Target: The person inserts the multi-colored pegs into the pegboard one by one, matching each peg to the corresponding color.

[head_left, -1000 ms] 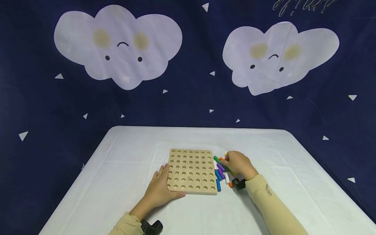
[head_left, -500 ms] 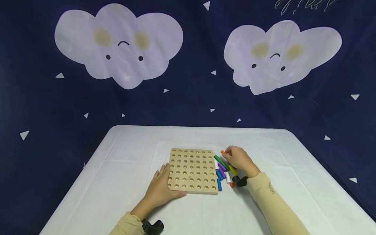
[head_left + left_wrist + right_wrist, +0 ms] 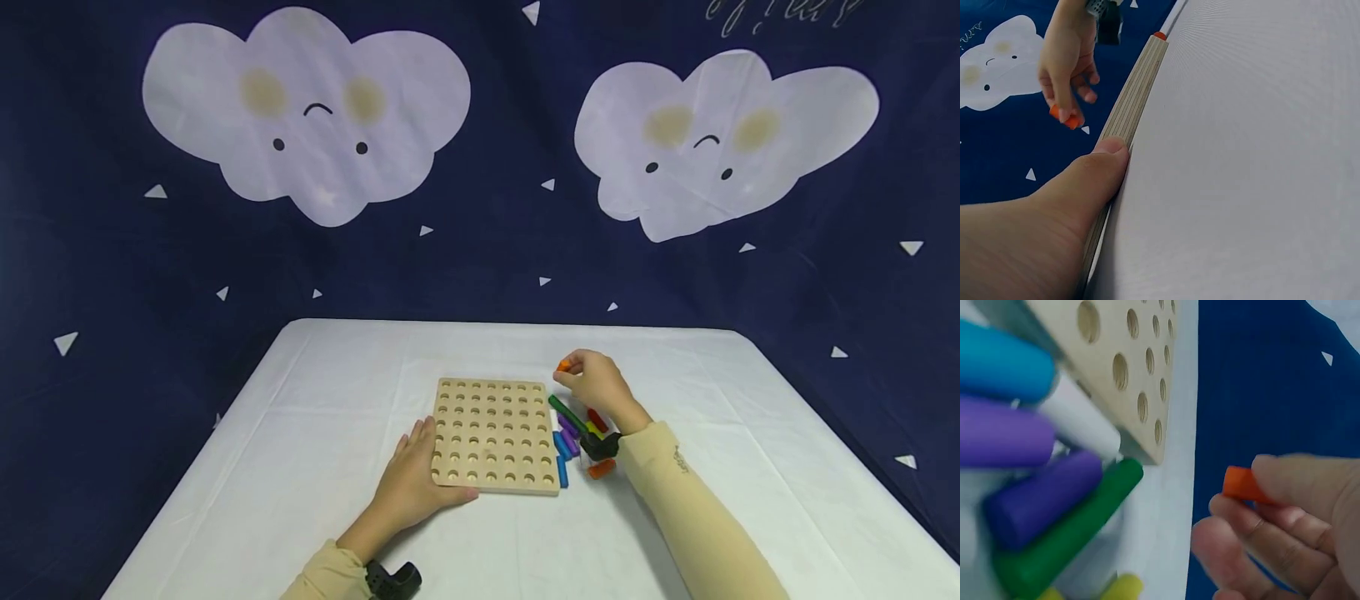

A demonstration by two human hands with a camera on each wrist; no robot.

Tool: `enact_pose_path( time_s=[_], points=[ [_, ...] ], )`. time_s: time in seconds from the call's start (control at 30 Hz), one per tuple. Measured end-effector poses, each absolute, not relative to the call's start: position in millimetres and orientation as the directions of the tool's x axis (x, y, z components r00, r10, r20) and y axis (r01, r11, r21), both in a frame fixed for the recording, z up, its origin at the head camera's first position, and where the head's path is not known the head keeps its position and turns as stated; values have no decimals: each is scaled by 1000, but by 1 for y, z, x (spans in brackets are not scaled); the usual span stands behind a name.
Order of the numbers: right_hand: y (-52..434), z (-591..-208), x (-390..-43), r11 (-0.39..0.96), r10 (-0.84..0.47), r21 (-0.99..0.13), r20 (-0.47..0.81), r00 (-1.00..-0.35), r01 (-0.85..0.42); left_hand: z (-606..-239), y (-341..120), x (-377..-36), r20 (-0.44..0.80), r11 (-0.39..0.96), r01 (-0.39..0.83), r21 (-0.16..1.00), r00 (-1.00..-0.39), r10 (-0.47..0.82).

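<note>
Staged recording corner, playroom-like: table [image 3: 315, 433] under white cloth, dark blue backdrop [image 3: 495, 225] with smiling clouds [image 3: 303, 117] and small triangles, wooden peg board [image 3: 493, 435], coloured pegs [image 3: 570, 433] beside it.

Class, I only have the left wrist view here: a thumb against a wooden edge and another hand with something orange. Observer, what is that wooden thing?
Observer: It is a wooden pegboard with rows of round holes, all empty, lying flat on the white table.
Operator: Where is the left hand on it?
Observer: The left hand lies flat at the board's near left corner, fingers straight along its edge.
Operator: And the orange thing?
Observer: It is a short orange peg, pinched by the right hand above the table, just beyond the board's far right corner.
Operator: Any other pegs?
Observer: Yes, a loose pile lies beside the board's right edge: green, purple, blue, white, yellow and more orange.
</note>
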State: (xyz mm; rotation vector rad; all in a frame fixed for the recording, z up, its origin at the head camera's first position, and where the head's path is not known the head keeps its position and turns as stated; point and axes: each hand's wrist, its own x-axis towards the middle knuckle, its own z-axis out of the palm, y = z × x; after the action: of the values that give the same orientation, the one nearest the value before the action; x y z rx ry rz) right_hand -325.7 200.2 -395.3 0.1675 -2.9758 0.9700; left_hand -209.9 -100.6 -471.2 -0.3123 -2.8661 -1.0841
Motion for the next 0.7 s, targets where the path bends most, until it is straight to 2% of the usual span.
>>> enact_pose_path(
  time_s=[0.2, 0.37, 0.53, 0.7],
  points=[
    [183, -395, -333, 767, -137, -624, 63, -989, -146, -471, -101, -209, 122, 742, 207, 638, -978, 168],
    [166, -401, -341, 809, -198, -549, 81, -977, -210, -471, -101, -209, 127, 740, 209, 640, -978, 167],
    [153, -405, -345, 862, -212, -457, 74, -975, -222, -472, -100, -211, 131, 748, 211, 629, -977, 166],
    [150, -409, -346, 855, -221, -470, 53, -974, -220, -473, -99, -212, 135, 759, 216, 614, -976, 169]
  ],
)
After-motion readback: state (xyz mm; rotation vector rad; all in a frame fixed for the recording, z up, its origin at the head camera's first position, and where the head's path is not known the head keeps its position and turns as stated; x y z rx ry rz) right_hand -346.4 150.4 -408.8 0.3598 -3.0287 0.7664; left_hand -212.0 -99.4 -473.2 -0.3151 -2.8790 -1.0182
